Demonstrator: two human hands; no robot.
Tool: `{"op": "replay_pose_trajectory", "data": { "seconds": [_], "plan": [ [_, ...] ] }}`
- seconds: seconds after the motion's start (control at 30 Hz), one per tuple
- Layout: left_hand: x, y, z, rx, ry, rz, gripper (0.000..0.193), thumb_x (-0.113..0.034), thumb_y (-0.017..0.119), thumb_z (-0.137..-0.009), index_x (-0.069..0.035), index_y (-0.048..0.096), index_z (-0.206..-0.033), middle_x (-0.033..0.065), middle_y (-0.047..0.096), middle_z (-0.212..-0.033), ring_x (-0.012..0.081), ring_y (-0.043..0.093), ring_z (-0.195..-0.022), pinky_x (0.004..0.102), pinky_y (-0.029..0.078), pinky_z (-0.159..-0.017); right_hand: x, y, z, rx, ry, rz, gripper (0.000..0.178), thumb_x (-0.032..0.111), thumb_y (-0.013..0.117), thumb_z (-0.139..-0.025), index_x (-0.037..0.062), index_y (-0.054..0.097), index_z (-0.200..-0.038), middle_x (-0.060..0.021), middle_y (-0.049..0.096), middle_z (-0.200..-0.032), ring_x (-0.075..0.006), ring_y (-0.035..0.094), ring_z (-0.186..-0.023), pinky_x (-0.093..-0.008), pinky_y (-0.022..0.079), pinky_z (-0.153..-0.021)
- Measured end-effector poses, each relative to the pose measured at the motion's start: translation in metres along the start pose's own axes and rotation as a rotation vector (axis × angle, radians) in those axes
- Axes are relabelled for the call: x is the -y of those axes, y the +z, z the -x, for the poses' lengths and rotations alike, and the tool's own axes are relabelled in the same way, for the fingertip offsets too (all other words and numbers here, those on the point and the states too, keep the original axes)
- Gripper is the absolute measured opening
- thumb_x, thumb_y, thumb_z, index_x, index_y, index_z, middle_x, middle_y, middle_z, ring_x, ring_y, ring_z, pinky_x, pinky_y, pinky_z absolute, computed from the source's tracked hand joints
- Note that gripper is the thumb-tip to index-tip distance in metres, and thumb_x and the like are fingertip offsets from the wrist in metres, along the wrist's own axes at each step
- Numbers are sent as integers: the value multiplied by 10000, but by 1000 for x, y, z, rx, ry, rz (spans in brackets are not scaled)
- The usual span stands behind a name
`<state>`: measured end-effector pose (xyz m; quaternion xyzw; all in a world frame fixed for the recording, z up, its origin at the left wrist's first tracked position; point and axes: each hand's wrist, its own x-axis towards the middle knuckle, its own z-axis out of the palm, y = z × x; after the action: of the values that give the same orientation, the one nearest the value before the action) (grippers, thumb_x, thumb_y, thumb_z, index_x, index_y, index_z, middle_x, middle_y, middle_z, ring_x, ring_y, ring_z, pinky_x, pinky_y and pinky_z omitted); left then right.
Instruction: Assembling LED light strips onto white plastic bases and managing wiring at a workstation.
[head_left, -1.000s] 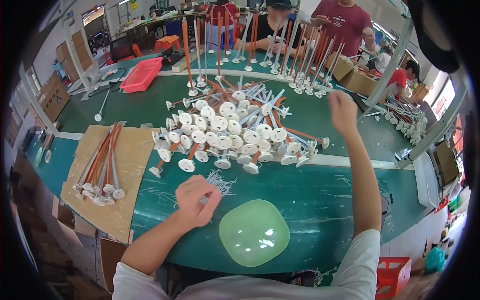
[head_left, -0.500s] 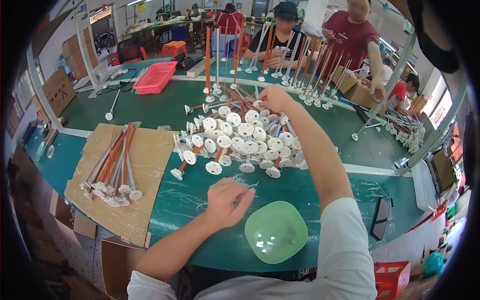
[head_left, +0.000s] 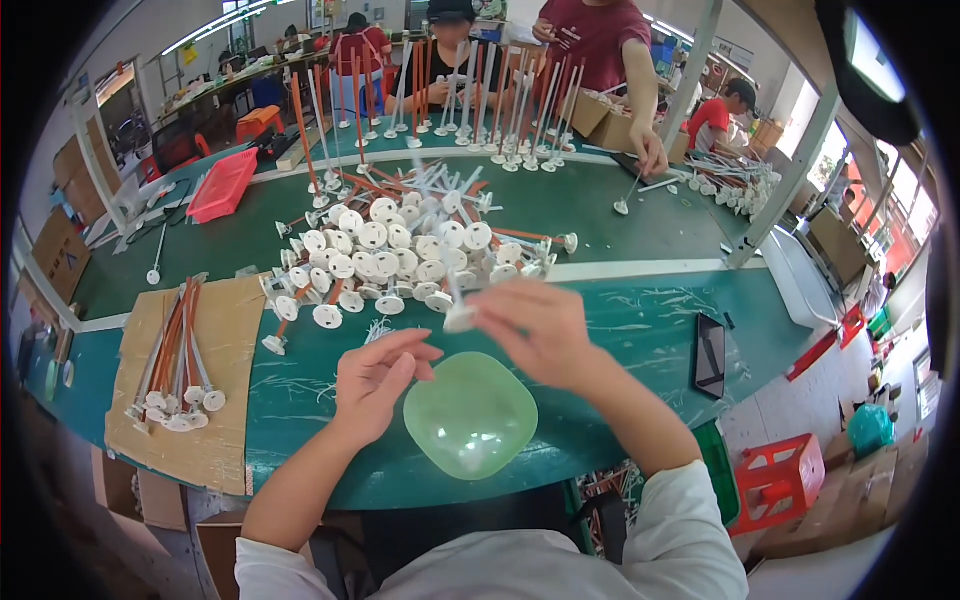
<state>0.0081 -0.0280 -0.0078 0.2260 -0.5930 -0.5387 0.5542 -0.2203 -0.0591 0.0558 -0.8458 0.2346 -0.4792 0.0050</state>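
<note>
My right hand point(head_left: 535, 330) pinches a pale rod with a round white base point(head_left: 459, 319). The base is at my fingertips, and the blurred shaft points up over the pile. My left hand point(head_left: 375, 385) is open and empty, fingers and thumb apart, just left of a translucent green bowl point(head_left: 471, 420). Beyond both hands lies a heap of rods with white disc bases point(head_left: 385, 265), their shafts orange-brown or pale grey. A smaller bunch of the same rods point(head_left: 180, 350) lies on a cardboard sheet point(head_left: 225, 400) at the left.
Upright rods point(head_left: 470, 100) stand in rows at the far side. A co-worker's hand point(head_left: 650, 155) holds a rod at the far right; another person sits behind the rows. A pink basket point(head_left: 222, 187) sits far left, a phone point(head_left: 709, 355) on the right, a red stool point(head_left: 775, 480) below.
My right hand has come back from the heap toward me with a rod in it. My left hand has opened and moved left. The view has shifted to the right.
</note>
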Motion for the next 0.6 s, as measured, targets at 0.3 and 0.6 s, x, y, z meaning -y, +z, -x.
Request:
{"op": "replay_pose_trajectory", "data": {
  "seconds": [0.3, 0.6],
  "plan": [
    [11, 13, 15, 167, -159, 247, 440, -36, 616, -885, 44, 493, -1299, 132, 610, -1172, 220, 619, -1053, 365, 509, -929, 39, 21, 36, -166, -233, -15, 337, -63, 743, -605, -17, 675, -932, -108, 652, -869, -256, 656, -713, -312, 547, -594],
    [3, 8, 11, 196, -274, 219, 491, -55, 684, -816, 90, 502, -1248, 154, 652, -1074, 232, 651, -999, 366, 540, -877, 40, 26, 38, -113, -226, 40, 305, -68, 738, -607, -19, 686, -904, -118, 667, -871, -251, 656, -693, -299, 547, -580]
  ]
}}
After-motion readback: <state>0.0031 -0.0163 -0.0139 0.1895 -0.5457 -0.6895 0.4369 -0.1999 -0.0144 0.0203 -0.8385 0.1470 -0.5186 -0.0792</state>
